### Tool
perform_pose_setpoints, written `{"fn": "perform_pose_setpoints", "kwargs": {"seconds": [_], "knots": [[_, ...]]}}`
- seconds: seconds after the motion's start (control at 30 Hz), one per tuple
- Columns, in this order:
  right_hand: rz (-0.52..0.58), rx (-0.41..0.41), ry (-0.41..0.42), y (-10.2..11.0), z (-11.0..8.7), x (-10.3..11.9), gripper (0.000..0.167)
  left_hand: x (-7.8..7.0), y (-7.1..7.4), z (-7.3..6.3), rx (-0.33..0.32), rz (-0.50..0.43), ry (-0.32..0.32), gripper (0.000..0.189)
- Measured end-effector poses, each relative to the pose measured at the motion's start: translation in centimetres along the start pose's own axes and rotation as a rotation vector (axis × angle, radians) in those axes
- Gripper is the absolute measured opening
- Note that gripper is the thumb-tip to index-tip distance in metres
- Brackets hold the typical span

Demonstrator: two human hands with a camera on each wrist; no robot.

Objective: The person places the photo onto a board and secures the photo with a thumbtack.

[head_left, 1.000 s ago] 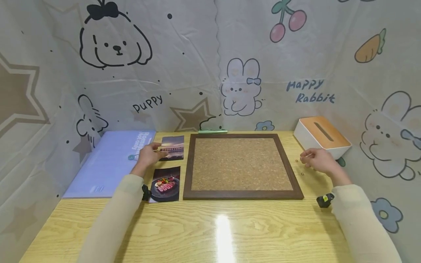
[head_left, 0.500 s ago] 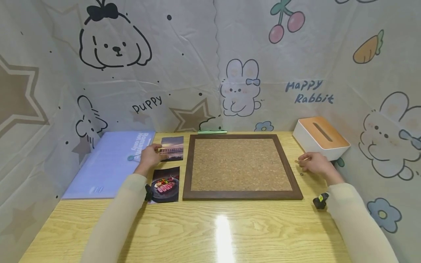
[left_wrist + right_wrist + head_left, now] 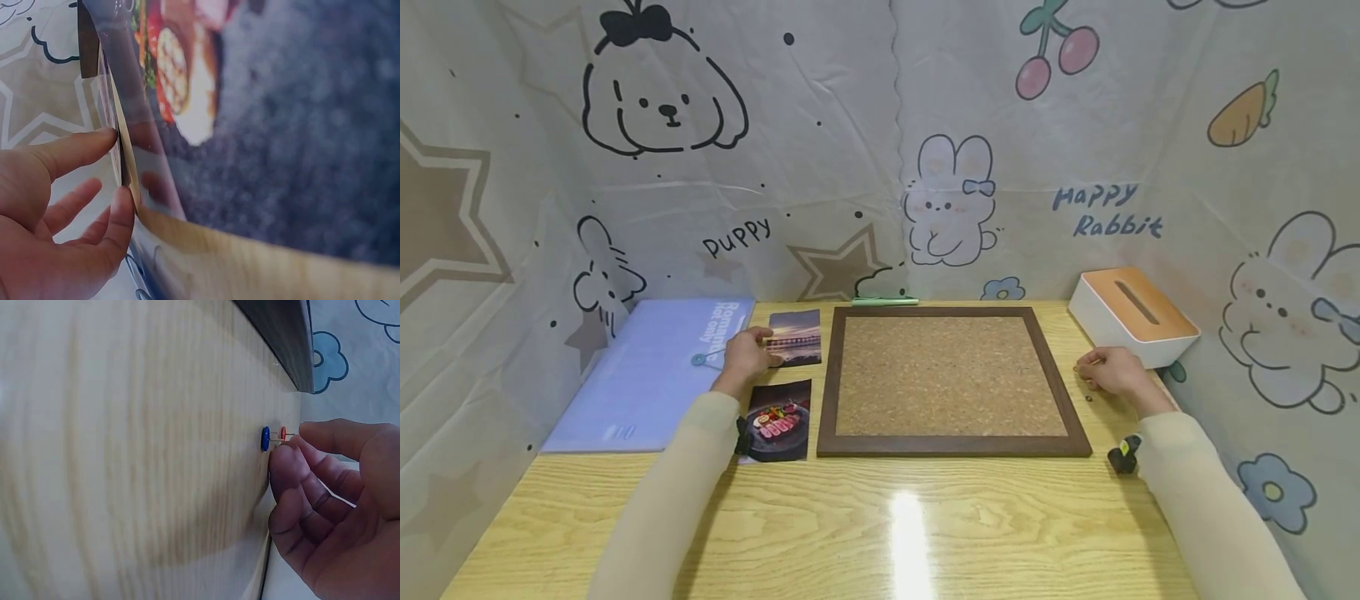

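Note:
My left hand [image 3: 748, 357] lies at the left edge of the seaside photo [image 3: 797, 338], its index finger and thumb spread apart and touching that edge. In the left wrist view these fingertips [image 3: 112, 136] meet the print, seen nearly edge-on behind the food photo [image 3: 275, 119]. My right hand [image 3: 1112, 371] is low over the table beside the tissue box. In the right wrist view its index finger and thumb pinch the thin pin of a red thumbtack [image 3: 283, 433]. A blue thumbtack [image 3: 265, 439] stands pin up on the table, close to the fingertips.
A brown-framed cork board [image 3: 951, 375] lies mid-table, with a green pen [image 3: 884, 301] behind it. The orange-topped tissue box [image 3: 1138, 312] stands at the back right. A blue document folder [image 3: 647, 383] is at the left. Printed cloth [image 3: 850, 125] surrounds the table.
My right hand has moved left and slightly toward me, its fingertips coming to the farther thumbtack. The left hand has shifted slightly to the right along the seaside photo's edge.

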State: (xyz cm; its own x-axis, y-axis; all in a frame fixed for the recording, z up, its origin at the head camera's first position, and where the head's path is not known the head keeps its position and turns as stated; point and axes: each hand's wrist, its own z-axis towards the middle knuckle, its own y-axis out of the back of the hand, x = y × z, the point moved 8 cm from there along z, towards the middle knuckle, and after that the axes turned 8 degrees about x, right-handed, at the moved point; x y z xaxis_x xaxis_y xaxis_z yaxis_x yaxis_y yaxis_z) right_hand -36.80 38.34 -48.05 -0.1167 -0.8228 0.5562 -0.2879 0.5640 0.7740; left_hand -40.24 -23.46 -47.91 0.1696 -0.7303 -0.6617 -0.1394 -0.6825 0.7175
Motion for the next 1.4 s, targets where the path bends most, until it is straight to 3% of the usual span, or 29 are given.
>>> {"fn": "perform_pose_setpoints", "kwargs": {"seconds": [0.73,0.93,1.13,1.4], "knots": [[-0.081,-0.028,-0.007,-0.2,0.6,-0.1,0.023,0.2,0.0,0.0,0.037,-0.054,0.029,0.052],[-0.065,-0.024,-0.018,-0.2,0.4,-0.1,0.023,0.7,0.3,-0.1,0.065,-0.113,0.045,0.054],[-0.043,-0.053,0.022,0.0,0.1,0.6,0.023,0.6,0.7,0.0,0.07,-0.092,-0.005,0.056],[-0.087,-0.119,0.061,0.7,-0.1,1.4,0.023,0.6,0.7,-0.3,0.112,-0.132,-0.022,0.054]]}}
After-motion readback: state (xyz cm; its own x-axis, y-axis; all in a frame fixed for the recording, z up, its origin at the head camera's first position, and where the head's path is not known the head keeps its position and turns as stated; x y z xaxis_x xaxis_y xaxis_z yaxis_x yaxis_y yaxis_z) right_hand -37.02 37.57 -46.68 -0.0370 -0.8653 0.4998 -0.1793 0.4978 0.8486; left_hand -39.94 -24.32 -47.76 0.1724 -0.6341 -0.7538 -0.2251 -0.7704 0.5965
